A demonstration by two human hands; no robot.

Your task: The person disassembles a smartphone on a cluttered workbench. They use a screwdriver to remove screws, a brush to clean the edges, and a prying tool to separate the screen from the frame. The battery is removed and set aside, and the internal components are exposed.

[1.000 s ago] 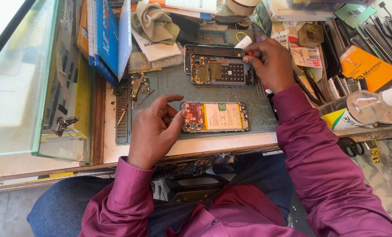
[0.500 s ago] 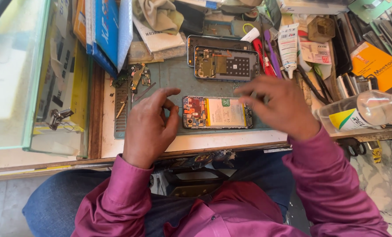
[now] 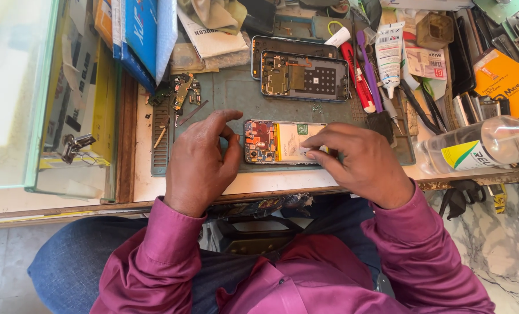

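Grey-green matting covers the middle of the tabletop (image 3: pixel 143 185) in the head view, and on it lies an opened phone (image 3: pixel 283 141), back cover off, with its circuit board and pale battery exposed. The left hand (image 3: pixel 204 157) steadies the phone's left end, thumb and fingers curled loosely against it. The right hand (image 3: pixel 358 160) rests over the phone's right end, fingertips pinched on something small at the battery; what it grips I cannot tell. Judging by the bare insides, disassembly looks done and the inner work is in hand. Behind it lies a second opened phone (image 3: pixel 304 75). A clear plastic bottle (image 3: pixel 480 145) lies on its side at the right, seemingly near empty. A small amber box (image 3: pixel 434 30) stands farther back; its contents are unclear.
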